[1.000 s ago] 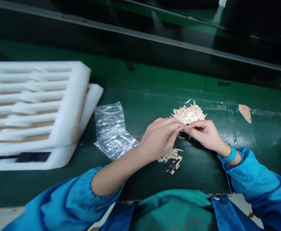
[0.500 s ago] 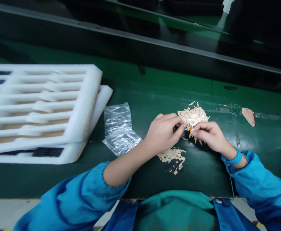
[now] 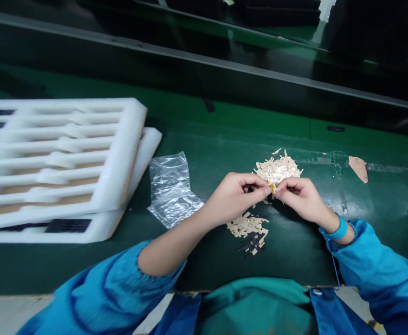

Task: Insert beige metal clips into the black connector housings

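Observation:
My left hand (image 3: 235,195) and my right hand (image 3: 300,197) meet fingertip to fingertip over the green work surface (image 3: 204,149). Together they pinch one tiny tan piece (image 3: 271,187) between thumbs and forefingers. Just beyond the fingertips lies a heap of small pale tan pieces (image 3: 277,168). A second, smaller heap (image 3: 248,226) of tan and dark pieces lies under my left hand, nearer to me. A blue band sits on my right wrist (image 3: 338,228).
Two stacked white foam trays (image 3: 67,158) with long slots stand at the left. A crumpled clear plastic bag (image 3: 172,188) lies between them and my hands. A torn tan patch (image 3: 359,166) marks the surface at right. A dark rail (image 3: 225,70) runs along the back.
My hands shifted slightly near the far heap, and both now close together on one small piece. The view has wobbled a little.

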`<state>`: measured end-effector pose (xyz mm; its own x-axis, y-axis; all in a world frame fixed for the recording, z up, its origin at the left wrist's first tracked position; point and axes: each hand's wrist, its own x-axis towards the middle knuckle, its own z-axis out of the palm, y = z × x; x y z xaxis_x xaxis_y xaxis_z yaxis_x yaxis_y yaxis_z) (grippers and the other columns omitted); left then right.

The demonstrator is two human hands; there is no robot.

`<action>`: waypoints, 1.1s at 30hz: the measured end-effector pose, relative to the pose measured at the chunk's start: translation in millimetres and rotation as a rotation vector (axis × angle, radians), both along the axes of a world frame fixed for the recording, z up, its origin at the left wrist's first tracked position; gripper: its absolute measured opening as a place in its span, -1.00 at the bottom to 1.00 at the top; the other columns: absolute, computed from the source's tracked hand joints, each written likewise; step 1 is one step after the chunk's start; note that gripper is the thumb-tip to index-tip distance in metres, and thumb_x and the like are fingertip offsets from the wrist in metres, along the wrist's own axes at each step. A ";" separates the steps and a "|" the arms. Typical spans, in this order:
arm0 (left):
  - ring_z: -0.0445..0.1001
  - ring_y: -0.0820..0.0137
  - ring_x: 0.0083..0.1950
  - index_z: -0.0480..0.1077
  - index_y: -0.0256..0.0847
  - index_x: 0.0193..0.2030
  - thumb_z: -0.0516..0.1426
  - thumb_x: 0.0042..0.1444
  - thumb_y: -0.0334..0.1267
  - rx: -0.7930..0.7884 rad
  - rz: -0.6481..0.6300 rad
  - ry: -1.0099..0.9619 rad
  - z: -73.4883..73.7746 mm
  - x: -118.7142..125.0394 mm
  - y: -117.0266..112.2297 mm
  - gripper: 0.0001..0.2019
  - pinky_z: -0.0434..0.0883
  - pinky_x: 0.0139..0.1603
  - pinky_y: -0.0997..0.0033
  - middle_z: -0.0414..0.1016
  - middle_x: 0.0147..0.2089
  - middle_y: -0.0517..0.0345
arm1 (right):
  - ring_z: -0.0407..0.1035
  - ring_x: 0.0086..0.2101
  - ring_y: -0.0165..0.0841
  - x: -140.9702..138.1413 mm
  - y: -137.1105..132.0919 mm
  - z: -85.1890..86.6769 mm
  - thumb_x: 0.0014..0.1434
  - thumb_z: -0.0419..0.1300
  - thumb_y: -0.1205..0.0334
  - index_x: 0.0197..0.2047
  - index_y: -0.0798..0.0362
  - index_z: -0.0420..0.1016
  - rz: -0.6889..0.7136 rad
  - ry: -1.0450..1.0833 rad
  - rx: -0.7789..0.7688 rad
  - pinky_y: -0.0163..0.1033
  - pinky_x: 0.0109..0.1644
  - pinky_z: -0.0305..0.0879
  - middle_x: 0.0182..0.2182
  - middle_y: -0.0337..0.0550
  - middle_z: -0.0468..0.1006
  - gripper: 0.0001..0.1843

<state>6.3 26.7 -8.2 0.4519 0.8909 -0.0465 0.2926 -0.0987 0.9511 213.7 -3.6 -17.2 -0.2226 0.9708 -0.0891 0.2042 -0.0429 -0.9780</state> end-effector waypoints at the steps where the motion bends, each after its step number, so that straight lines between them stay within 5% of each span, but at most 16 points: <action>1: 0.45 0.42 -0.44 0.59 -0.18 -0.38 0.21 0.18 -0.26 0.068 0.039 0.023 0.0 0.2 -0.9 -0.85 0.36 -0.45 0.44 0.59 -0.45 0.19 | 0.28 -0.53 -0.43 -1.1 -0.8 -0.6 0.09 0.28 0.27 -0.42 0.04 0.60 -0.068 -0.038 0.045 -0.31 -0.44 0.20 -0.54 -0.25 0.54 -0.91; 4: 0.50 0.39 -0.37 0.56 -0.18 -0.37 0.19 0.20 -0.29 0.306 0.102 0.078 0.6 0.1 -4.6 -0.85 0.39 -0.33 0.37 0.61 -0.38 0.16 | 0.24 -0.54 -0.43 -4.9 -3.3 0.5 0.07 0.30 0.29 -0.42 0.04 0.63 -0.192 -0.137 0.145 -0.29 -0.45 0.18 -0.54 -0.23 0.54 -0.93; 9: 0.57 0.37 -0.32 0.54 -0.16 -0.31 0.16 0.28 -0.31 0.565 0.001 0.145 0.1 -0.7 -11.1 -0.85 0.34 -0.18 0.26 0.65 -0.34 0.20 | 0.26 -0.54 -0.41 -9.1 -7.1 5.8 0.13 0.28 0.23 -0.37 0.07 0.70 -0.137 -0.148 0.127 -0.29 -0.46 0.20 -0.54 -0.20 0.57 -0.84; 17: 0.59 0.37 -0.30 0.53 -0.14 -0.29 0.16 0.30 -0.28 0.564 -0.040 0.175 -1.4 -0.9 -11.6 -0.85 0.31 -0.17 0.27 0.67 -0.32 0.21 | 0.41 -0.46 -0.35 -7.2 -8.4 2.6 0.14 0.21 0.27 -0.37 0.04 0.71 -0.106 -0.178 0.166 -0.26 -0.38 0.30 -0.48 -0.17 0.64 -0.79; 33: 0.57 0.41 -0.35 0.52 -0.17 -0.30 0.19 0.28 -0.34 0.589 -0.049 0.151 -2.0 -0.1 -12.4 -0.88 0.29 -0.20 0.28 0.63 -0.36 0.24 | 0.26 -0.57 -0.41 -7.9 -9.3 2.5 0.11 0.25 0.24 -0.39 0.06 0.71 -0.114 -0.210 0.180 -0.29 -0.48 0.19 -0.57 -0.21 0.57 -0.81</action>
